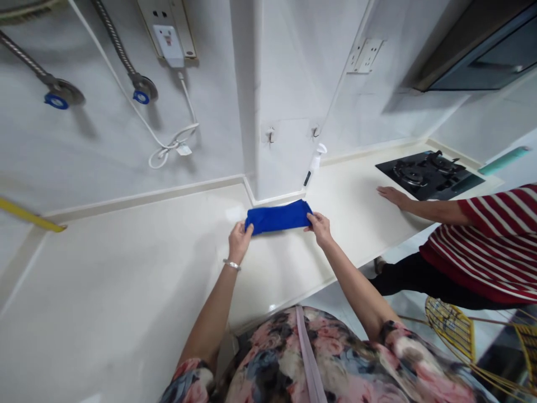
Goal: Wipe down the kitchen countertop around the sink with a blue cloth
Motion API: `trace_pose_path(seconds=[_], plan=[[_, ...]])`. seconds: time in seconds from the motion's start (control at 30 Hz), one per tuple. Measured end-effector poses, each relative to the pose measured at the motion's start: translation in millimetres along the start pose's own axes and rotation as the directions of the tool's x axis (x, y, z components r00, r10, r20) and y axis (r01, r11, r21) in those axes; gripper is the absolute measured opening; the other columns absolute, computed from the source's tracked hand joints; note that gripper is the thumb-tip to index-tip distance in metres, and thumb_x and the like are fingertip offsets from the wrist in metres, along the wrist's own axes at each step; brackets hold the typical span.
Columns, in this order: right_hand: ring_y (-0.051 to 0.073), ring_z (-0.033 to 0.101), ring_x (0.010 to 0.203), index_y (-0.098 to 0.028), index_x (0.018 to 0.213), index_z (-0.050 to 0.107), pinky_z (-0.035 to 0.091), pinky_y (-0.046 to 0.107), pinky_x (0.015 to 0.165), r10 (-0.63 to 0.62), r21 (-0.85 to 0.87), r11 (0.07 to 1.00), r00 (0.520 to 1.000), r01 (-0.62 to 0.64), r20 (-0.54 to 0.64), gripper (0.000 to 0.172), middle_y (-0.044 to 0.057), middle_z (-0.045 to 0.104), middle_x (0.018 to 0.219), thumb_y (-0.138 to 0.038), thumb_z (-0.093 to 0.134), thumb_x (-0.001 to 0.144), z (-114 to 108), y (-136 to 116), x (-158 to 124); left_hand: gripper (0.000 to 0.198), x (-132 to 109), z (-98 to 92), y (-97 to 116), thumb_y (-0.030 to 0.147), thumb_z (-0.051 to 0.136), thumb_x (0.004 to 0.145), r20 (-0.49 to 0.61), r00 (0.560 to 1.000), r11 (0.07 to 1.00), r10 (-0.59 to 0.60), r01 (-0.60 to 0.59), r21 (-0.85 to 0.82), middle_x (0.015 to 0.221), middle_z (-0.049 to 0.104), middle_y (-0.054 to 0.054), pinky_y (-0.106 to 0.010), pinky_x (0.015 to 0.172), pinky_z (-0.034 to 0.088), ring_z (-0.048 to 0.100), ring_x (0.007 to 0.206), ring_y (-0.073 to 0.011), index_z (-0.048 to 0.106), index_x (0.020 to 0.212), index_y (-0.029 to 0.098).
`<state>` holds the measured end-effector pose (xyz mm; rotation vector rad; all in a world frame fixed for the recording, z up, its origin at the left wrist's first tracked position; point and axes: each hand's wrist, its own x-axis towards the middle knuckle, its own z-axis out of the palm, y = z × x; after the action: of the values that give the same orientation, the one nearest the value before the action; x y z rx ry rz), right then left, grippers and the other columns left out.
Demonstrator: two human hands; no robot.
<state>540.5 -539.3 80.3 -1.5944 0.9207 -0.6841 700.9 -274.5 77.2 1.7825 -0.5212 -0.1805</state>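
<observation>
A folded blue cloth (279,218) is stretched level between my two hands over the pale countertop (168,257). My left hand (240,240) pinches its left end, thumb on top; a silver bracelet circles that wrist. At the cloth's right end, my right hand (319,228) grips the corner between thumb and fingers. The cloth lies close to the corner of the wall pillar. Whether its underside touches the counter, I cannot tell.
A white handled tool (314,162) leans by the pillar. At right, a co-worker's hand (394,197) rests on the counter near the black gas stove (430,173). A yellow pipe (31,214) is at far left. A coiled white cable (165,148) hangs on the wall.
</observation>
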Motion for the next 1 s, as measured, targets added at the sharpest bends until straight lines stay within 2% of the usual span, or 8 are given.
trace_pose_path(seconds=[0.1, 0.17, 0.3, 0.43, 0.57, 0.77, 0.9, 1.0], plan=[[0.025, 0.069, 0.071, -0.018, 0.094, 0.071, 0.064, 0.043, 0.071, 0.008, -0.142, 0.990, 0.999, -0.012, -0.034, 0.050, 0.005, 0.068, 0.076, -0.064, 0.067, 0.077, -16.0, 29.5, -34.8, 0.030, -44.8, -7.3, -27.4, 0.049, 0.074, 0.081, 0.074, 0.997, 0.998, -0.029, 0.025, 0.056, 0.076, 0.073, -0.003, -0.032, 0.068, 0.059, 0.071, 0.069, -0.0191, 0.068, 0.091, 0.022], [0.031, 0.072, 0.095, -0.018, 0.105, 0.072, 0.061, 0.052, 0.093, -0.015, -0.236, 0.972, 0.998, -0.001, -0.066, 0.048, 0.012, 0.075, 0.097, -0.058, 0.066, 0.079, -31.3, 46.5, -55.7, 0.027, -63.5, -16.3, -45.2, 0.044, 0.070, 0.082, 0.073, 0.996, 0.996, -0.042, 0.036, 0.083, 0.086, 0.077, -0.006, -0.036, 0.074, 0.063, 0.075, 0.076, -0.0209, 0.068, 0.097, 0.022], [0.039, 0.049, 0.146, -0.011, 0.143, 0.058, 0.040, 0.063, 0.120, -0.245, -0.533, 0.819, 0.969, 0.212, 0.009, 0.068, 0.027, 0.054, 0.154, -0.054, 0.053, 0.091, -37.5, 59.7, -63.9, 0.033, -50.4, -43.6, -69.0, 0.036, 0.059, 0.086, -0.014, 0.998, 0.984, -0.063, 0.064, 0.164, 0.116, 0.077, -0.014, -0.047, 0.101, 0.061, 0.074, 0.109, -0.0260, 0.066, 0.114, 0.020], [0.047, 0.028, 0.158, -0.017, 0.163, 0.040, 0.028, 0.077, 0.120, -0.207, -0.707, 0.668, 0.971, 0.232, 0.123, 0.084, 0.026, 0.036, 0.168, -0.066, 0.049, 0.096, 17.1, 63.0, -53.4, 0.049, -3.9, -75.8, -79.7, 0.033, 0.057, 0.086, -0.114, 0.992, 0.961, -0.057, 0.086, 0.263, 0.147, 0.061, -0.024, -0.060, 0.128, 0.034, 0.048, 0.149, -0.0357, 0.062, 0.130, 0.012], [0.054, 0.011, 0.161, -0.016, 0.162, 0.044, 0.009, 0.086, 0.118, -0.181, -0.778, 0.560, 0.958, 0.285, 0.221, 0.082, 0.026, 0.027, 0.173, -0.064, 0.053, 0.097, 82.5, 75.7, -77.3, 0.068, 20.9, -112.1, -93.5, 0.037, 0.053, 0.092, -0.240, 0.968, 0.837, -0.074, 0.191, 0.512, 0.171, 0.028, -0.032, -0.071, 0.129, 0.013, 0.007, 0.165, -0.0463, 0.050, 0.149, 0.001], [0.051, 0.000, 0.163, -0.013, 0.168, 0.035, 0.008, 0.080, 0.125, -0.238, -0.620, 0.388, 0.724, 0.682, 0.647, 0.078, 0.022, 0.015, 0.178, -0.045, 0.055, 0.100, 127.8, 74.0, -117.1, 0.082, 16.6, -138.7, -121.3, 0.052, 0.048, 0.097, -0.312, 0.941, 0.625, -0.131, 0.323, 0.711, 0.174, 0.010, -0.034, -0.075, 0.126, 0.008, -0.003, 0.163, -0.0519, 0.037, 0.161, 0.003], [0.048, 0.000, 0.164, -0.010, 0.168, 0.034, 0.011, 0.071, 0.130, -0.179, -0.463, 0.285, 0.521, 0.840, 0.835, 0.077, 0.020, 0.012, 0.179, -0.046, 0.054, 0.102, 171.5, 44.7, -81.0, 0.079, 12.6, -135.0, -120.2, 0.053, 0.044, 0.099, -0.313, 0.946, 0.602, -0.086, 0.300, 0.740, 0.176, 0.009, -0.031, -0.075, 0.127, 0.010, -0.004, 0.164, -0.0505, 0.036, 0.163, 0.006], [0.044, -0.001, 0.165, -0.014, 0.168, 0.034, 0.010, 0.068, 0.132, -0.172, -0.403, 0.255, 0.451, 0.879, 0.876, 0.075, 0.017, 0.014, 0.179, -0.049, 0.051, 0.104, 218.9, 25.8, -38.4, 0.079, 10.1, -133.5, -118.0, 0.054, 0.045, 0.100, -0.325, 0.945, 0.609, -0.045, 0.284, 0.741, 0.176, 0.010, -0.031, -0.075, 0.127, 0.012, -0.002, 0.164, -0.0509, 0.038, 0.162, 0.006]])
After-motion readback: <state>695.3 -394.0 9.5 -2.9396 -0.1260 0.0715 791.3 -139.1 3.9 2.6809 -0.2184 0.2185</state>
